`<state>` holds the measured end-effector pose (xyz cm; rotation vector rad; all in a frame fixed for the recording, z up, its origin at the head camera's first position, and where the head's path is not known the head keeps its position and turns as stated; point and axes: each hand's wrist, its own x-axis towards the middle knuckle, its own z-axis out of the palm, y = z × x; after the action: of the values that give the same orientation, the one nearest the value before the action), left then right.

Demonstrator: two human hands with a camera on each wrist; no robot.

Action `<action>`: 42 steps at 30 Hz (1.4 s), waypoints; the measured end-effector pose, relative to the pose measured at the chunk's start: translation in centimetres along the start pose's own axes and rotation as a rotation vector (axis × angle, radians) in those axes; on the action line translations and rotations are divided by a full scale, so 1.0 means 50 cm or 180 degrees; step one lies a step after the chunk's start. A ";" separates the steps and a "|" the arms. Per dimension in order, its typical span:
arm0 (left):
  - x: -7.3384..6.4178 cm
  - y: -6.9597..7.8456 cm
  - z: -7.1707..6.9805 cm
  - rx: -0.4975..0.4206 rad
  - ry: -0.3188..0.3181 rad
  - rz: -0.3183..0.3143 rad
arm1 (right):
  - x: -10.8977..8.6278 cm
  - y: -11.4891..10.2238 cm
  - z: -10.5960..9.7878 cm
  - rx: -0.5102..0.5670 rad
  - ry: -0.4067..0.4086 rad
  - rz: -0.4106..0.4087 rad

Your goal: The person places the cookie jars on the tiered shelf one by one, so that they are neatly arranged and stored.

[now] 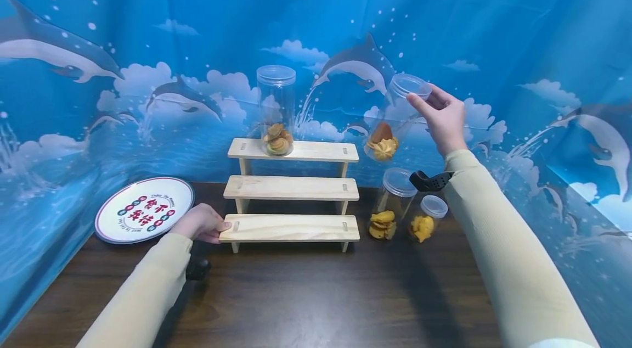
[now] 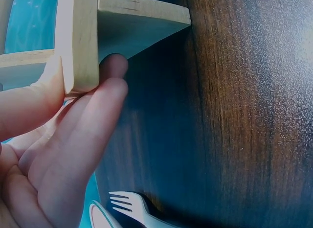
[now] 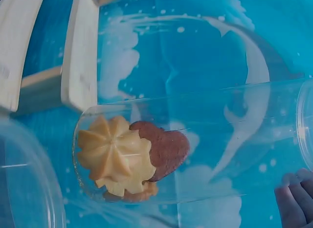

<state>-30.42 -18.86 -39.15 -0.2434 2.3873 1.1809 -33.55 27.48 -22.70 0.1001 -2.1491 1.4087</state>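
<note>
Jar (image 1: pixel 393 119), lid (image 1: pixel 408 84) up, axis apparently right-leaning

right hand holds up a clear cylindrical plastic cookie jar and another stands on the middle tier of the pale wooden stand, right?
Not the middle: the head view shows the second clear cylindrical plastic jar on the top tier of the pale wooden stand. The right hand holds up the first jar.
</note>
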 end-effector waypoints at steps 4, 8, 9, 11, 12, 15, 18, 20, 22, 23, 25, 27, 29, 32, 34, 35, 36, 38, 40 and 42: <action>0.003 0.002 0.003 -0.0001 0.0004 -0.0004 | 0.003 -0.010 0.020 0.0110 -0.0036 -0.0084; 0.003 0.002 0.001 0.0023 0.0019 -0.0033 | 0.004 -0.020 0.048 0.0267 -0.0072 -0.0131; 0.003 0.001 0.000 0.0023 0.0019 -0.0036 | 0.004 -0.022 0.056 0.0329 -0.0087 -0.0149; 0.005 -0.002 -0.001 0.0031 0.0028 -0.0044 | 0.004 -0.027 0.074 0.0415 -0.0122 -0.0169; 0.006 -0.004 -0.001 0.0035 0.0027 -0.0037 | 0.004 -0.030 0.083 0.0458 -0.0138 -0.0177; 0.006 -0.009 -0.001 0.0032 0.0068 -0.0051 | 0.003 -0.036 0.115 0.0566 -0.0201 -0.0176; 0.005 -0.008 0.002 0.0062 0.0121 -0.0075 | 0.002 -0.043 0.142 0.0577 -0.0274 -0.0177; 0.007 -0.005 0.004 0.0093 0.0162 -0.0111 | 0.002 -0.047 0.156 0.0532 -0.0309 -0.0169; 0.012 -0.004 0.004 0.0110 0.0163 -0.0127 | 0.001 -0.051 0.167 0.0487 -0.0319 -0.0148; 0.014 -0.004 0.004 0.0111 0.0162 -0.0139 | 0.001 -0.052 0.173 0.0485 -0.0322 -0.0140; 0.018 -0.005 0.001 0.0109 0.0131 -0.0132 | 0.002 -0.056 0.185 0.0493 -0.0339 -0.0114; 0.017 -0.006 -0.001 0.0102 0.0118 -0.0125 | 0.005 -0.059 0.198 0.0520 -0.0375 -0.0102; 0.013 -0.006 0.000 0.0106 0.0138 -0.0130 | 0.009 -0.059 0.210 0.0560 -0.0412 -0.0084; 0.004 -0.004 0.004 0.0114 0.0190 -0.0138 | 0.013 -0.057 0.225 0.0580 -0.0445 -0.0056; 0.000 -0.004 0.006 0.0121 0.0212 -0.0135 | 0.014 -0.055 0.234 0.0641 -0.0474 -0.0071; -0.002 -0.003 0.008 0.0123 0.0210 -0.0123 | 0.015 -0.055 0.237 0.0647 -0.0480 -0.0074; -0.002 -0.003 0.009 0.0129 0.0215 -0.0119 | 0.015 -0.054 0.240 0.0650 -0.0484 -0.0078; 0.000 -0.003 0.010 0.0142 0.0221 -0.0104 | 0.016 -0.055 0.244 0.0655 -0.0491 -0.0079; 0.003 -0.003 0.010 0.0132 0.0242 -0.0092 | 0.018 -0.056 0.245 0.0625 -0.0483 -0.0045; 0.005 -0.002 0.011 0.0118 0.0267 -0.0086 | 0.022 -0.057 0.246 0.0638 -0.0502 -0.0022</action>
<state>-30.43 -18.49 -39.63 -0.3179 2.4679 1.1340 -38.51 15.86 -23.35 0.3031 -2.1224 1.6585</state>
